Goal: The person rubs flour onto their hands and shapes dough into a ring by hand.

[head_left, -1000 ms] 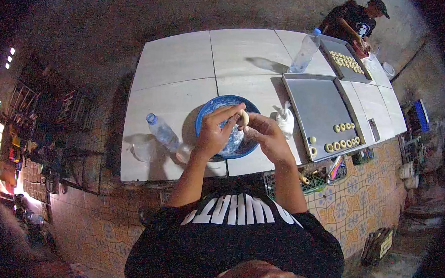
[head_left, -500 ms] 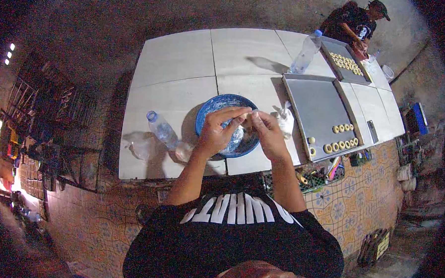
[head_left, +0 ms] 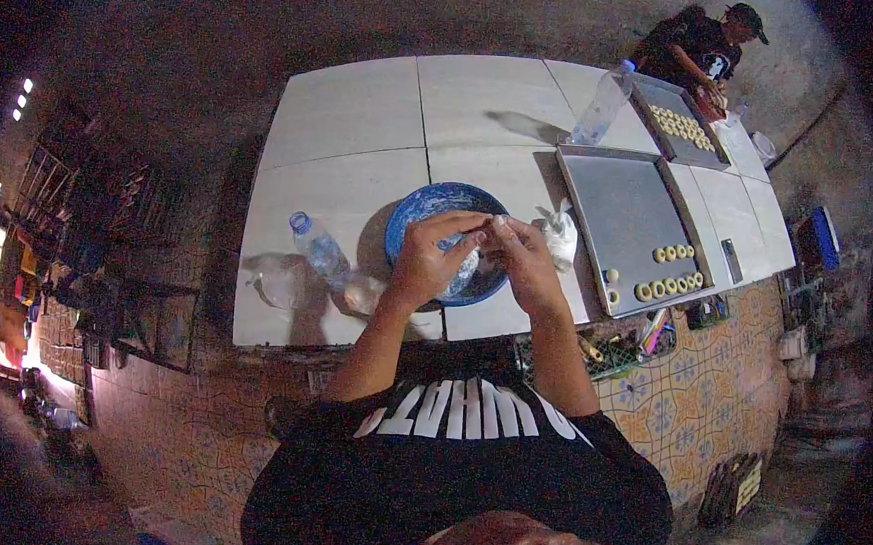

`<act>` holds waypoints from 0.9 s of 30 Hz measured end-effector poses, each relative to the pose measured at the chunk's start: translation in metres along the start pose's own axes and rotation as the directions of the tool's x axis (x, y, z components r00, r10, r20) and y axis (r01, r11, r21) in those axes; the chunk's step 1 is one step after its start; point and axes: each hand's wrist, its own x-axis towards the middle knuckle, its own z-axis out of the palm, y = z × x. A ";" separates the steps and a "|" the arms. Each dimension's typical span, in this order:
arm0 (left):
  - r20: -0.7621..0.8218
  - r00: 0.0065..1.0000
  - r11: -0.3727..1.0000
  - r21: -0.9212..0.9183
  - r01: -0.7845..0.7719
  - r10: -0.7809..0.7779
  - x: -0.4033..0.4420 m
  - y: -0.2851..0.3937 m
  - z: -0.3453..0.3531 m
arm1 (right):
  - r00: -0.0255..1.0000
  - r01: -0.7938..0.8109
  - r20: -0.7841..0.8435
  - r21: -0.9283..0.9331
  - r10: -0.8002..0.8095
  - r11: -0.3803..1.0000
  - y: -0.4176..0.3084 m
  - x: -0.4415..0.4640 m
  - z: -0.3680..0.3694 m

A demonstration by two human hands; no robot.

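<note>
Over a blue basin (head_left: 399, 234) my left hand (head_left: 432, 258) and my right hand (head_left: 526, 267) meet at the fingertips. Both are closed in a pinch on a small pale piece of dough (head_left: 498, 221), mostly covered by the fingers. White residue coats the basin's inside, and a whitish mass (head_left: 464, 274) shows below my hands. Right of my right hand stands a knotted white plastic bag (head_left: 561, 237). A metal tray (head_left: 625, 198) further right carries several pale dough rings (head_left: 672, 285) along its near end, plus a small round ball (head_left: 611, 275).
Left of the basin are a clear plastic bottle (head_left: 321, 250) and clear plastic bags (head_left: 278, 283). Another bottle (head_left: 603, 106) stands behind the tray. At the far right a person (head_left: 694, 55) works beside a second tray (head_left: 658, 99) of rings. A phone (head_left: 731, 260) lies near the right edge.
My fingers have shifted slightly around the dough, with my hands staying over the basin. The other person's hands have moved a little; the tray's rings look unchanged.
</note>
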 end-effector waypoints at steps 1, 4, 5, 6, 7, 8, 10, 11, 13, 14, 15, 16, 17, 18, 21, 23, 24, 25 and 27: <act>-0.010 1.000 1.000 -0.009 0.013 -0.013 0.000 0.000 0.000 | 1.000 -0.007 -0.013 0.039 0.007 0.999 -0.004 -0.002 0.003; -0.055 0.993 0.987 -0.126 0.099 -0.106 -0.001 -0.001 0.003 | 0.999 -0.031 0.031 0.134 0.028 0.990 0.003 -0.001 -0.004; -0.060 0.995 0.991 -0.111 0.072 -0.079 -0.002 -0.001 0.004 | 0.998 -0.024 0.064 0.171 0.013 0.985 0.004 -0.001 -0.006; -0.064 0.997 0.994 -0.096 0.046 -0.052 -0.001 -0.001 0.004 | 0.997 -0.037 0.074 0.184 0.024 0.982 0.006 0.000 -0.006; -0.068 0.997 0.997 -0.080 0.019 -0.025 -0.001 -0.001 0.004 | 0.998 -0.047 0.038 0.160 0.041 0.986 0.007 0.000 -0.005; -0.052 0.999 0.999 -0.034 -0.012 0.010 -0.001 0.000 0.003 | 0.998 -0.057 0.003 0.135 0.057 0.989 0.009 0.001 -0.001; -0.031 0.998 0.998 -0.001 -0.055 0.055 -0.002 -0.002 0.002 | 0.997 -0.076 -0.023 0.094 0.079 0.993 0.009 0.002 0.000; -0.019 0.997 0.997 0.014 -0.076 0.076 -0.003 -0.003 0.003 | 0.996 -0.087 -0.015 0.078 0.088 0.993 0.009 0.002 -0.002; -0.031 0.999 0.999 -0.002 -0.034 0.034 -0.003 -0.005 0.003 | 0.995 -0.104 0.005 0.048 0.104 0.993 0.005 0.005 -0.001; -0.053 0.998 0.999 -0.036 0.027 -0.029 -0.003 -0.006 0.004 | 0.996 -0.086 0.024 0.056 0.084 0.995 0.000 0.003 0.000; -0.073 0.993 0.994 -0.073 0.087 -0.092 -0.002 -0.005 0.004 | 0.994 -0.113 0.025 0.118 0.111 0.987 -0.005 0.002 0.001; -0.047 0.983 0.969 -0.181 0.167 -0.178 -0.001 -0.004 0.003 | 0.992 -0.125 0.056 0.193 0.116 0.973 -0.011 0.000 0.001; -0.019 0.985 0.970 -0.174 0.168 -0.174 0.001 -0.003 -0.001 | 0.989 -0.139 0.087 0.267 0.120 0.954 -0.014 -0.001 0.000; 0.009 0.985 0.971 -0.166 0.170 -0.171 0.004 0.003 -0.008 | 0.988 -0.131 0.112 0.265 0.104 0.955 -0.013 -0.001 -0.004; 0.019 0.987 0.977 -0.137 0.161 -0.160 0.006 0.015 -0.016 | 0.983 -0.112 0.169 0.271 0.067 0.956 -0.011 0.001 -0.010; -0.009 0.990 0.973 -0.184 0.140 -0.144 0.003 0.000 -0.010 | 0.984 -0.095 0.173 0.284 0.047 0.954 -0.016 -0.001 -0.008; -0.055 0.982 0.965 -0.200 0.168 -0.182 0.003 0.012 -0.009 | 0.987 -0.101 0.151 0.280 0.060 0.955 -0.013 0.000 -0.009; -0.049 0.975 0.964 -0.169 0.208 -0.219 0.004 0.018 -0.011 | 0.988 -0.097 0.145 0.288 0.057 0.953 -0.011 0.001 -0.008; -0.042 0.955 0.952 -0.103 0.287 -0.292 0.005 0.024 -0.013 | 0.990 -0.090 0.132 0.302 0.052 0.949 -0.005 0.004 -0.005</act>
